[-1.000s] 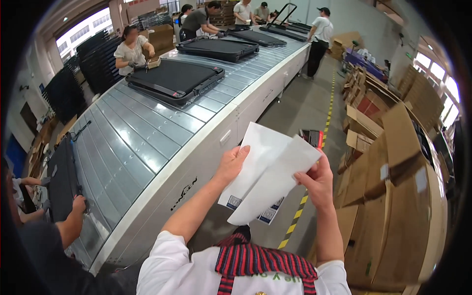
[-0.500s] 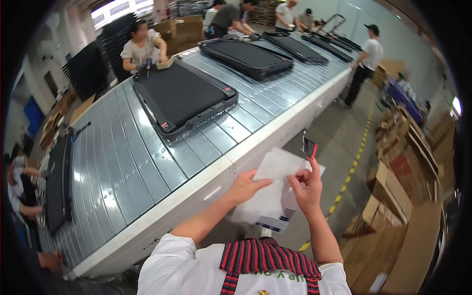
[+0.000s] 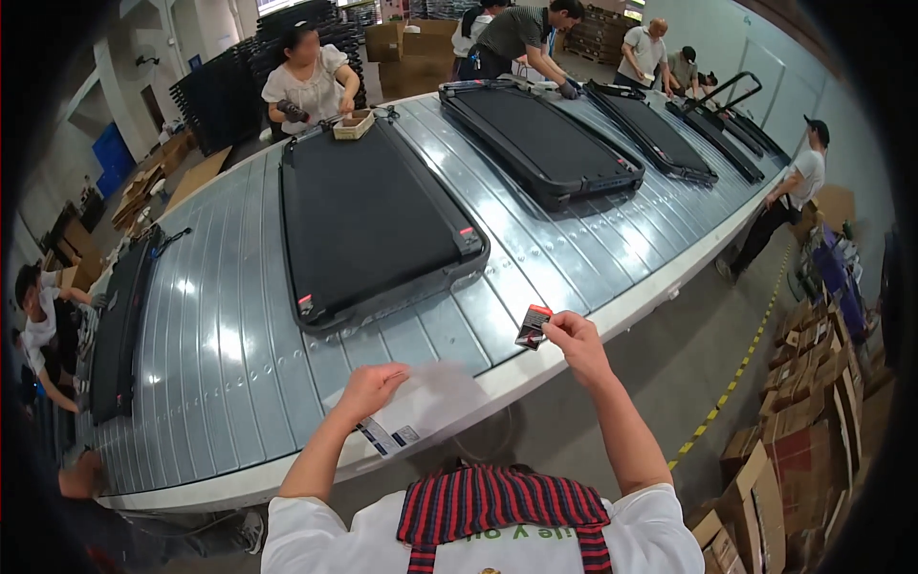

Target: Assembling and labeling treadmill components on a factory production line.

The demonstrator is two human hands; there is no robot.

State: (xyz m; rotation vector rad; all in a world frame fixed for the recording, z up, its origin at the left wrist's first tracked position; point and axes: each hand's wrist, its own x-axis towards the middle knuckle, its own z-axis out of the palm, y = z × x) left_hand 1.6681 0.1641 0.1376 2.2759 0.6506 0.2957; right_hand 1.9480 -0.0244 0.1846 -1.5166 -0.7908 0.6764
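Since a moment ago your hands have split: your left hand [image 3: 368, 386] presses flat, fingers together, on the limp white sheet [image 3: 430, 402] at the conveyor edge [image 3: 574, 330]; your right hand [image 3: 574, 337] pinches the small stiff card [image 3: 532, 326] by its corner

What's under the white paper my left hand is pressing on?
The white paper lies on the grey conveyor edge under the left hand. A label shows at its near edge; anything beneath is covered.
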